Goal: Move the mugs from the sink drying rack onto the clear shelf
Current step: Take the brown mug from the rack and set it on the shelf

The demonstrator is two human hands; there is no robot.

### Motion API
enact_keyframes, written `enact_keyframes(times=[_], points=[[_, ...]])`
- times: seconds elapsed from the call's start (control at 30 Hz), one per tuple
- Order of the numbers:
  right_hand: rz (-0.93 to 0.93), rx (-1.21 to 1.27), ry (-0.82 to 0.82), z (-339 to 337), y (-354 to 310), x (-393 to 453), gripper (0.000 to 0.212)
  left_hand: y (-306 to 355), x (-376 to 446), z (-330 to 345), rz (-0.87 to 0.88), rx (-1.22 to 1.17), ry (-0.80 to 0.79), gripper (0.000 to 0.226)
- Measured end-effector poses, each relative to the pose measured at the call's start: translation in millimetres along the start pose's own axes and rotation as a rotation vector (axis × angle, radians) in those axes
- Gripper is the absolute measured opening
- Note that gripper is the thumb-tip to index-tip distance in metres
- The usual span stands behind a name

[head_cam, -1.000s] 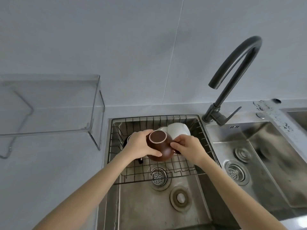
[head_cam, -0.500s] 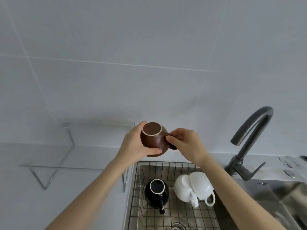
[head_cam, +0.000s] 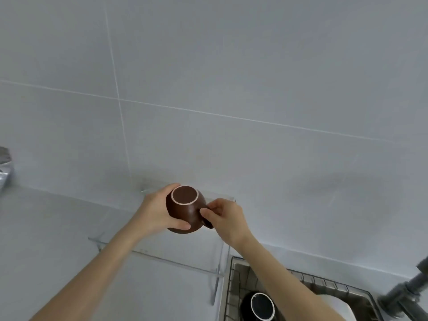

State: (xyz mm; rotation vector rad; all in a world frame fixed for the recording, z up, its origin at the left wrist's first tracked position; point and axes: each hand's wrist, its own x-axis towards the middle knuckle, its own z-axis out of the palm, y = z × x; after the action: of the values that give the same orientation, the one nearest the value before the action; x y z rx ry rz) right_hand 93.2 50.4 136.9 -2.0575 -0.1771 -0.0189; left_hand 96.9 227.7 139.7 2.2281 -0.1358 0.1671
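Observation:
I hold a brown mug (head_cam: 185,212) upside down, its pale-rimmed base facing up, in the air over the clear shelf (head_cam: 176,253). My left hand (head_cam: 157,212) wraps the mug's left side and my right hand (head_cam: 223,216) pinches its handle on the right. Below at the bottom right, the wire drying rack (head_cam: 234,281) in the sink holds an upturned black mug (head_cam: 259,306) and part of a white mug (head_cam: 338,309), mostly hidden by my right forearm.
A grey tiled wall fills the background. The dark faucet (head_cam: 403,293) stands at the far right edge. A shiny metal object (head_cam: 5,167) sits on the counter at the far left. Grey countertop (head_cam: 46,228) spreads left of the shelf.
Both hands lifted the brown mug out of the rack and carried it left and up, over the clear shelf. My view swung up and left, so the sink dropped to the bottom right.

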Motion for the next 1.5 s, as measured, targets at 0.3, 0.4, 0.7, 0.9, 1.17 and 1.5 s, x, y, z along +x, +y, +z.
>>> enact_keyframes(times=[0.3, 0.4, 0.7, 0.9, 1.17, 1.5], points=[[-0.022, 0.001, -0.109, 79.8, -3.6, 61.8, 0.010, -68.2, 39.0, -46.9, -0.103, 0.055, 0.005, 0.095], [-0.029, -0.021, -0.127, 92.4, -1.0, 75.9, 0.019, -85.9, 48.6, -47.3, -0.130, 0.055, 0.014, 0.102], [-0.044, 0.005, -0.100, 110.0, 13.1, 99.2, 0.017, -103.1, 68.7, -47.6, -0.148, 0.034, -0.016, 0.103], [-0.040, 0.019, -0.093, 121.0, 13.9, 101.4, 0.018, -110.5, 69.1, -52.0, -0.168, 0.044, -0.027, 0.072], [-0.032, 0.037, -0.164, 119.4, 13.1, 102.8, 0.020, -111.1, 75.2, -54.1, -0.202, 0.122, -0.058, 0.111], [0.013, 0.094, -0.126, 73.6, 0.4, 90.7, 0.048, -91.6, 61.3, -37.2, -0.204, 0.215, 0.061, 0.107]])
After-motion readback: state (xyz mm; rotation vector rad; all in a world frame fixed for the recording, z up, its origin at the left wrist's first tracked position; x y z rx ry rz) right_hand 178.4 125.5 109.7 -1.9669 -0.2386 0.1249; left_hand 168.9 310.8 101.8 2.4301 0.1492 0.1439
